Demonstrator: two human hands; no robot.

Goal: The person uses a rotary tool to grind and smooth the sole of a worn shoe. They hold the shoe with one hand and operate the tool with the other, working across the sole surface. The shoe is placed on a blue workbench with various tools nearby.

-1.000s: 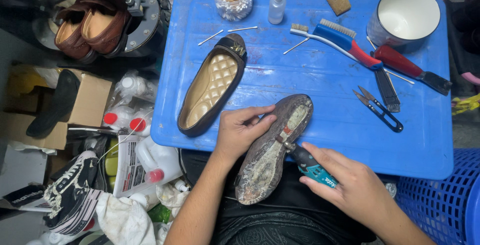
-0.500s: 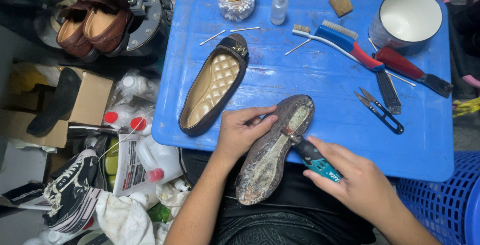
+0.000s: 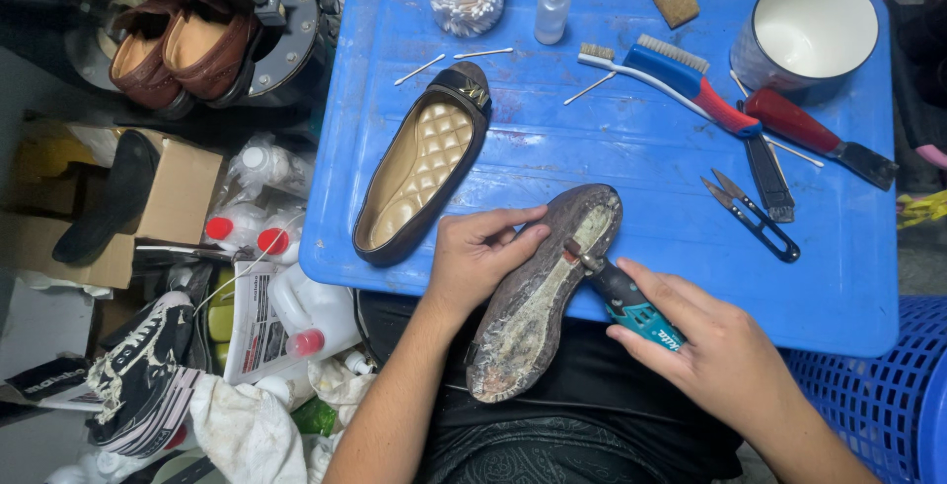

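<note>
Sole-up black flat shoe with a worn, grey-crusted underside (image 3: 541, 297) lies tilted across the person's lap at the near edge of the blue plastic bench (image 3: 612, 148), its toe resting on the bench top. The left hand (image 3: 473, 262) has its grip closed around the shoe's edge at mid-length, steadying it. The right hand (image 3: 715, 346) has its grip closed on a small teal rotary grinding tool (image 3: 626, 298), whose tip touches the sole near the ball of the foot.

Judging by the surface, the pale strip down the forepart looks already abraded, while the heel end and the rims are dark and caked, so a good share of the sole seems left to clean. The matching black flat shoe with a quilted gold insole (image 3: 419, 168) sits upright near the bench's left edge, untouched by either hand. A blue-and-red brush (image 3: 681, 79), black thread snips (image 3: 755, 216) and a white enamel mug (image 3: 811, 28) lie toward the far right corner.
</note>
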